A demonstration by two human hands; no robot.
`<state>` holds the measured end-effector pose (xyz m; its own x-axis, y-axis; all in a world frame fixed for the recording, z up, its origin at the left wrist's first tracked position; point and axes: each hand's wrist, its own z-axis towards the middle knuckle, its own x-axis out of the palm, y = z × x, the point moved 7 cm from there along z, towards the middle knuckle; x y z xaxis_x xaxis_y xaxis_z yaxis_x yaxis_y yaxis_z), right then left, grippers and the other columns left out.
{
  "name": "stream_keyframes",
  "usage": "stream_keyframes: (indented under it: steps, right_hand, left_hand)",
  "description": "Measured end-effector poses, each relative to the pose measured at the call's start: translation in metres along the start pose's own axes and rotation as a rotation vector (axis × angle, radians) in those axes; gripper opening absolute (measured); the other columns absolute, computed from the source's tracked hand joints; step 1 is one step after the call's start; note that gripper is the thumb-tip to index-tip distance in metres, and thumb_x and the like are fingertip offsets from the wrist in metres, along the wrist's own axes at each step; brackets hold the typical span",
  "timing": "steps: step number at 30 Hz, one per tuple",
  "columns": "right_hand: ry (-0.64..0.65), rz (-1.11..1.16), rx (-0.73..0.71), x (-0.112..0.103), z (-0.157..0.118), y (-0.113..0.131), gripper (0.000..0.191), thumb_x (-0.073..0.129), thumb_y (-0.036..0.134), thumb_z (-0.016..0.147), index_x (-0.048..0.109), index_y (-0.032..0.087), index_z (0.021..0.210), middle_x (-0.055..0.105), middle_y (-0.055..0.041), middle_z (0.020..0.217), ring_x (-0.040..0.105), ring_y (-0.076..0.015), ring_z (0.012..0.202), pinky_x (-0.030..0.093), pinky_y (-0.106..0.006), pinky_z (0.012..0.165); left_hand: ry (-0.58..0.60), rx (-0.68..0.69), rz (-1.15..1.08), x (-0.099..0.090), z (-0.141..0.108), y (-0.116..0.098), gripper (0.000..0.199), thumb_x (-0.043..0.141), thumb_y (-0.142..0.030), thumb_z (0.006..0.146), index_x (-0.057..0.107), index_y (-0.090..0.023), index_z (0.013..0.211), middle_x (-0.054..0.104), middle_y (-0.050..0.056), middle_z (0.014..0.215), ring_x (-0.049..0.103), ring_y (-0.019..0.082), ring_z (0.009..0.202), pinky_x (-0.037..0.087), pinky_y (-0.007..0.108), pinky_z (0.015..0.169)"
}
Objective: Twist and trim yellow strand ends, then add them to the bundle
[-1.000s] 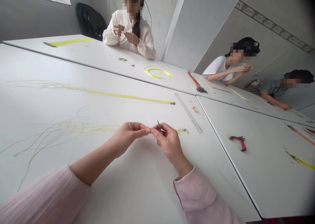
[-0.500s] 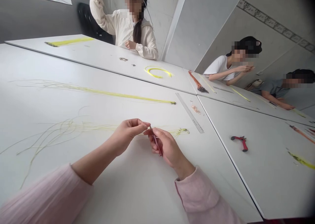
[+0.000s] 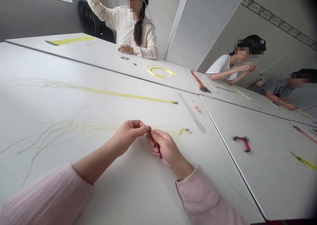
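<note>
As the left hand point(image 3: 130, 137) and right hand point(image 3: 166, 149) meet mid-frame, the right grips a thin stick point(image 3: 158, 151) and the left pinches a small dark bit point(image 3: 149, 127). Yellow wires point(image 3: 74, 126) trail left across the table point(image 3: 138, 192). This looks like fine twisting, which calls for a steady pinch.

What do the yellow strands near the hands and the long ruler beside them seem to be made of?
The thin pale-yellow strands look like fine, slightly glossy plastic or fibre, curving loosely; the exact material is unclear. The long flat ruler looks like brushed metal, probably steel, with a dull sheen and dark scale marks.
</note>
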<state>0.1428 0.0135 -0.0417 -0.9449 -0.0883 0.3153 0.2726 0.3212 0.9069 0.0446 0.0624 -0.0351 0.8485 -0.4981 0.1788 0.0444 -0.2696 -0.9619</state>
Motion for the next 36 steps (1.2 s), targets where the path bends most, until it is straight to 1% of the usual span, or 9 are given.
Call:
stream_keyframes:
  steps: [4,10,14,20,25,31,36]
  right_hand:
    - [0.008,0.010,0.023,0.0003,-0.0005,-0.0009,0.028,0.052,0.042,0.084,0.058,0.015,0.083,0.041,0.0034,0.063,0.029,-0.0043,0.045,0.018,-0.019,0.040]
    - [0.001,0.003,0.005,-0.0005,-0.0003,0.0008,0.029,0.053,0.043,0.084,0.057,0.015,0.080,0.039,0.0045,0.061,0.027,-0.0037,0.043,0.016,-0.019,0.040]
    - [-0.001,0.009,0.035,0.0001,-0.0005,0.0003,0.029,0.054,0.043,0.083,0.057,0.015,0.080,0.040,0.0041,0.062,0.028,-0.0037,0.043,0.017,-0.019,0.040]
    - [-0.003,-0.017,0.016,-0.0009,-0.0004,0.0010,0.028,0.052,0.043,0.084,0.056,0.015,0.079,0.038,0.0051,0.059,0.026,-0.0038,0.042,0.016,-0.019,0.040]
    - [0.005,-0.005,0.033,-0.0005,-0.0005,0.0003,0.029,0.052,0.043,0.084,0.056,0.015,0.081,0.039,0.0043,0.062,0.027,-0.0040,0.043,0.016,-0.019,0.040]
    - [-0.008,-0.033,0.015,-0.0011,-0.0001,0.0010,0.029,0.053,0.044,0.083,0.055,0.015,0.079,0.038,0.0053,0.059,0.026,-0.0040,0.042,0.016,-0.019,0.039]
    - [0.001,-0.004,0.033,-0.0008,-0.0008,0.0004,0.029,0.053,0.043,0.084,0.057,0.015,0.080,0.040,0.0044,0.062,0.027,-0.0036,0.043,0.016,-0.019,0.040]
  left_hand:
    - [-0.015,-0.002,0.016,-0.0018,0.0001,0.0002,0.026,0.066,-0.039,0.074,0.056,-0.020,0.060,0.061,0.000,0.068,0.060,0.019,0.078,0.039,0.038,0.088]
    - [0.015,-0.003,0.019,0.0006,-0.0006,-0.0004,0.026,0.064,-0.040,0.075,0.056,-0.020,0.061,0.062,-0.001,0.069,0.060,0.018,0.077,0.039,0.038,0.089]
    - [0.004,0.000,0.029,0.0006,-0.0010,-0.0010,0.026,0.064,-0.039,0.076,0.056,-0.019,0.061,0.061,0.000,0.069,0.059,0.018,0.077,0.039,0.038,0.089]
    - [0.014,-0.005,0.036,0.0009,-0.0019,-0.0013,0.025,0.062,-0.039,0.076,0.056,-0.020,0.061,0.062,0.001,0.070,0.060,0.020,0.079,0.039,0.039,0.091]
    - [0.001,0.003,0.037,-0.0003,-0.0015,-0.0012,0.024,0.062,-0.038,0.075,0.056,-0.019,0.060,0.061,0.002,0.070,0.060,0.020,0.078,0.040,0.039,0.088]
    - [0.012,-0.006,0.037,0.0006,-0.0015,-0.0013,0.024,0.062,-0.037,0.075,0.056,-0.020,0.059,0.062,0.000,0.068,0.060,0.019,0.078,0.039,0.038,0.089]
    - [0.005,0.006,0.036,-0.0005,-0.0009,-0.0011,0.025,0.062,-0.038,0.075,0.056,-0.020,0.060,0.061,0.001,0.070,0.059,0.019,0.079,0.040,0.038,0.088]
